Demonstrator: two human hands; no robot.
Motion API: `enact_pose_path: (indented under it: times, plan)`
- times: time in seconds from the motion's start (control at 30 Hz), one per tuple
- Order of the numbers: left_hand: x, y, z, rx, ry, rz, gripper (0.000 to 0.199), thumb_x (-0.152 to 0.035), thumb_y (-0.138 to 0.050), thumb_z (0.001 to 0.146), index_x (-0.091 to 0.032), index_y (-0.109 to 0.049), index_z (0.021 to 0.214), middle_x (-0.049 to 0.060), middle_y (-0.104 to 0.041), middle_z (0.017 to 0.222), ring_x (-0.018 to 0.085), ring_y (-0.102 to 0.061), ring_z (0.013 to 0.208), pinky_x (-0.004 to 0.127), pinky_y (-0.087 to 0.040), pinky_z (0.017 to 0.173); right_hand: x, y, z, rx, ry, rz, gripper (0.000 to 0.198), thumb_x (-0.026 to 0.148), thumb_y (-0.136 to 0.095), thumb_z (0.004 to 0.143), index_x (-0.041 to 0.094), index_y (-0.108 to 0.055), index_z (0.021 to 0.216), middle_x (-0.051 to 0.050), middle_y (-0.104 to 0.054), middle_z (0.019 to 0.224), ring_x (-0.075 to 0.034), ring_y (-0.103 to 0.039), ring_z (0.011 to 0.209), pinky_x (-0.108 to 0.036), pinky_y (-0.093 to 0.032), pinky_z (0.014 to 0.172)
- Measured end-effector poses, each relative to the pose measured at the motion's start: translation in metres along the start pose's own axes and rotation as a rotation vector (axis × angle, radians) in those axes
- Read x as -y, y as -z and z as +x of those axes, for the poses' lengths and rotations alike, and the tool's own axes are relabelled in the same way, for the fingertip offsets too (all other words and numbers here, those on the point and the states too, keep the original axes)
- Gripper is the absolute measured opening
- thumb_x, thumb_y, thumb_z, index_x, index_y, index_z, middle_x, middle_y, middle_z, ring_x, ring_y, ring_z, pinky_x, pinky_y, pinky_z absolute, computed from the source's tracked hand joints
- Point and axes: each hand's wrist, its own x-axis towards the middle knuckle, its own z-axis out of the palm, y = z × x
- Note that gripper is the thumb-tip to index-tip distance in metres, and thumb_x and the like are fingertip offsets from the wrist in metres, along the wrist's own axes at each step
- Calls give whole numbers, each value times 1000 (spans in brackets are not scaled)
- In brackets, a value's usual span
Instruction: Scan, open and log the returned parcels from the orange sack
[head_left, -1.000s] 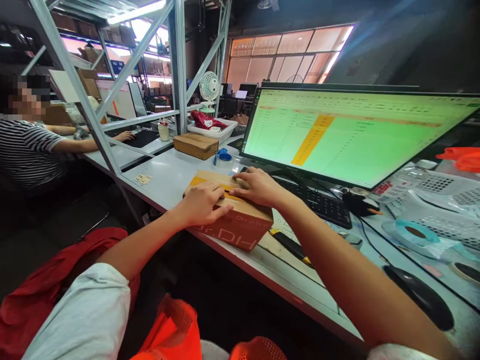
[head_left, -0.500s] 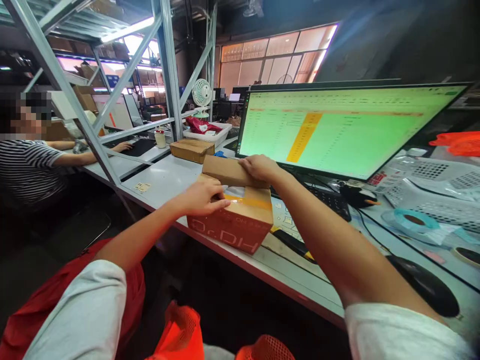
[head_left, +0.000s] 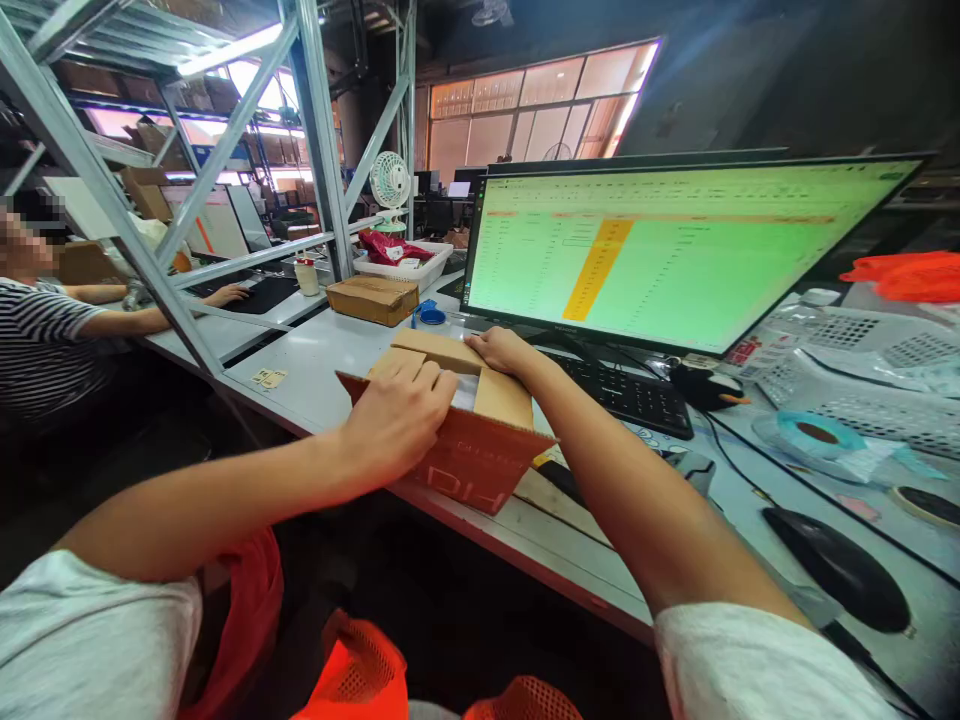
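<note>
the orange cardboard box (head_left: 469,455) sits at the bench's (head_left: 315,365) near edge, its flaps open. the left hand (head_left: 397,420) rests on the near flap, fingers curled together over its edge. the right hand (head_left: 506,352) grips the far flap, fingers closed on it. behind stand a keyboard (head_left: 630,395) and monitor (head_left: 675,255); a second box (head_left: 373,298) lies farther back.
</note>
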Motion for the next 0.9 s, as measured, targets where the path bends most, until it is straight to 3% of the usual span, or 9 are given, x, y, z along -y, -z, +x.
enact_pose_path:
  times: [0.1, 0.23, 0.33, 0.4, 0.43, 0.53, 0.63, 0.8, 0.9]
  plan:
    - [-24, -21, -48, -173, 44, 45, 18, -15, -67, 91, -17, -62, 109, 14, -68, 113, 31, -66, 99, 42, -57, 84, -2, -4, 2, -33, 10, 16, 55, 45, -37, 112, 11, -80, 115, -22, -75, 123, -31, -71, 112, -32, -49, 91]
    - [-30, -31, -82, -270, -28, -76, 25, -38, -64, 100, -14, -65, 108, 17, -68, 115, 33, -66, 105, 44, -58, 91, -2, -1, -5, -98, 63, 47, 50, 42, -39, 110, 11, -79, 116, -21, -74, 124, -32, -68, 113, -36, -48, 95]
    - [-13, -15, -76, -148, -92, -127, 27, -34, -49, 107, -16, -68, 101, 13, -69, 104, 28, -68, 94, 38, -57, 81, 2, 7, -23, -421, 230, 123, 40, 33, -45, 104, 14, -74, 123, -18, -72, 129, -32, -62, 122, -42, -43, 105]
    - [7, 2, -55, 14, -134, -166, 31, -30, -43, 108, -17, -70, 101, 10, -71, 101, 24, -69, 87, 34, -54, 77, 9, 12, -42, -667, 408, 182, 35, 31, -48, 100, 15, -75, 116, -17, -74, 119, -32, -63, 117, -45, -40, 106]
    - [18, 10, -39, 102, -151, -192, 32, -29, -42, 108, -18, -71, 102, 9, -73, 101, 23, -69, 86, 32, -52, 77, 14, 15, -52, -693, 511, 194, 33, 31, -48, 99, 16, -76, 109, -15, -76, 110, -30, -64, 109, -44, -41, 102]
    - [45, 26, 20, 395, -179, -313, 31, -27, -47, 104, -21, -77, 107, 5, -78, 97, 20, -71, 84, 28, -50, 80, 29, 19, -82, -324, 742, 141, 35, 36, -48, 100, 18, -76, 90, -9, -74, 83, -21, -60, 75, -34, -41, 78]
    - [52, 25, 74, 696, -207, -431, 27, -23, -58, 92, -23, -82, 107, 1, -81, 104, 18, -71, 87, 27, -49, 84, 33, 27, -104, -20, 710, 80, 34, 31, -47, 98, 18, -76, 86, -5, -71, 74, -16, -52, 62, -32, -35, 66]
    - [27, 10, 99, 775, -164, -310, 44, -27, -73, 76, -24, -81, 119, 8, -79, 120, 30, -70, 106, 38, -52, 97, 4, 51, -141, -217, 618, 129, 31, 34, -51, 96, 21, -79, 100, -5, -77, 90, -18, -65, 77, -31, -45, 76]
    - [14, -1, 92, 656, -78, -200, 66, -30, -81, 71, -22, -74, 137, 18, -70, 139, 41, -68, 118, 48, -54, 100, -18, 57, -170, -353, 613, 153, 33, 39, -49, 100, 24, -78, 100, -5, -78, 94, -20, -69, 83, -34, -51, 81]
